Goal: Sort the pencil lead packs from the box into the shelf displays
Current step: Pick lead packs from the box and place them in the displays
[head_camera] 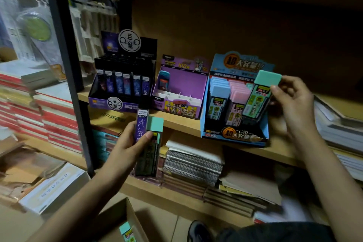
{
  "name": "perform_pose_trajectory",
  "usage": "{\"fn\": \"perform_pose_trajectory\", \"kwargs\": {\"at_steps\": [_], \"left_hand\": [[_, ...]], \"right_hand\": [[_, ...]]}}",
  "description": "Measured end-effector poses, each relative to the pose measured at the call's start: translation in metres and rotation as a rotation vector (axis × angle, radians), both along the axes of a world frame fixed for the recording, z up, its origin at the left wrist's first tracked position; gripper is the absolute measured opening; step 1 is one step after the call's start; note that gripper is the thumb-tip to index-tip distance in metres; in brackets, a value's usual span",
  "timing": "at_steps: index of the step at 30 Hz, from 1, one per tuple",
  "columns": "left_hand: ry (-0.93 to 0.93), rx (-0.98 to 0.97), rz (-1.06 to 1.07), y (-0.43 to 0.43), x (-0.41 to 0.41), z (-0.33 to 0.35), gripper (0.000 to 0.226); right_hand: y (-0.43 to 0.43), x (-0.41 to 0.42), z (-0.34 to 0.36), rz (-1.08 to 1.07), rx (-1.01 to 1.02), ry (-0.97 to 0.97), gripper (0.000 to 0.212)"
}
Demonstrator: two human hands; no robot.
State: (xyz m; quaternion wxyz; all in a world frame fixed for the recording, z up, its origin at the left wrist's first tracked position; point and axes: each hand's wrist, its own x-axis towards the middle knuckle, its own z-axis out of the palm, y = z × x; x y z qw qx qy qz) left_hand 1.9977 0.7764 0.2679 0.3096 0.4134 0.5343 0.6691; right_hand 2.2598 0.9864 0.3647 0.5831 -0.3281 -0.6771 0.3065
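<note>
The right hand point(290, 100) pinches a teal-capped lead pack point(259, 96) by its top, tilting it into the blue display point(235, 137) beside matching packs, while the left hand point(127, 147) grips a purple pack point(141, 125) and a second teal pack point(152, 143) just below the shelf point(176, 124), apparently queued for sorting.
</note>
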Motion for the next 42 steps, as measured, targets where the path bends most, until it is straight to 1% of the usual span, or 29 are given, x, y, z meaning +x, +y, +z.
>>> {"fn": "perform_pose_trajectory", "kwargs": {"at_steps": [4, 8, 13, 18, 23, 25, 27, 29, 31, 33, 34, 35, 38, 39, 40, 42], "left_hand": [[-0.01, -0.019, -0.012, 0.004, 0.008, -0.005, 0.024], [-0.039, -0.045, -0.025, 0.006, 0.012, -0.014, 0.03], [-0.027, -0.041, -0.025, 0.005, 0.012, -0.019, 0.026], [-0.022, -0.045, -0.026, 0.005, 0.012, -0.019, 0.025], [-0.019, -0.049, -0.035, 0.004, 0.011, -0.019, 0.025], [-0.02, -0.05, -0.037, 0.004, 0.011, -0.019, 0.025], [-0.022, -0.052, -0.041, 0.003, 0.012, -0.018, 0.025], [-0.027, -0.051, -0.052, 0.003, 0.014, -0.016, 0.026], [-0.038, -0.04, -0.062, 0.003, 0.015, -0.013, 0.027], [-0.067, -0.027, -0.072, 0.003, 0.017, -0.01, 0.028], [-0.086, -0.021, -0.075, 0.003, 0.018, -0.008, 0.029], [-0.1, -0.016, -0.079, 0.003, 0.02, -0.007, 0.029], [-0.112, -0.015, -0.085, 0.003, 0.024, -0.002, 0.032], [-0.122, -0.01, -0.088, 0.003, 0.025, -0.001, 0.033], [-0.135, 0.0, -0.089, 0.002, 0.026, 0.0, 0.034], [-0.153, 0.011, -0.072, 0.002, 0.027, 0.001, 0.033]], "right_hand": [[0.01, 0.015, -0.011, -0.032, 0.023, -0.06, 0.021], [0.014, 0.017, -0.022, 0.005, 0.014, -0.148, 0.02], [0.019, 0.02, -0.026, 0.045, -0.012, -0.136, 0.021], [0.021, 0.021, -0.033, 0.005, -0.006, -0.234, 0.023], [0.022, 0.019, -0.036, -0.183, 0.039, -0.362, 0.014], [0.021, 0.018, -0.035, -0.286, 0.065, -0.443, 0.011], [0.019, 0.018, -0.032, -0.395, 0.069, -0.52, 0.014], [0.012, 0.015, -0.025, -0.443, 0.089, -0.524, 0.016], [-0.001, 0.007, -0.017, -0.447, 0.183, -0.481, 0.013], [-0.02, -0.008, -0.013, -0.406, 0.27, -0.447, 0.008], [-0.032, -0.018, -0.014, -0.338, 0.276, -0.433, 0.005], [-0.045, -0.031, -0.018, -0.215, 0.229, -0.419, 0.005], [-0.086, -0.073, -0.032, 0.299, -0.128, -0.424, 0.007], [-0.094, -0.086, -0.037, 0.404, -0.208, -0.43, 0.006], [-0.101, -0.096, -0.042, 0.465, -0.249, -0.434, 0.008], [-0.111, -0.114, -0.049, 0.514, -0.288, -0.426, 0.015]]}}
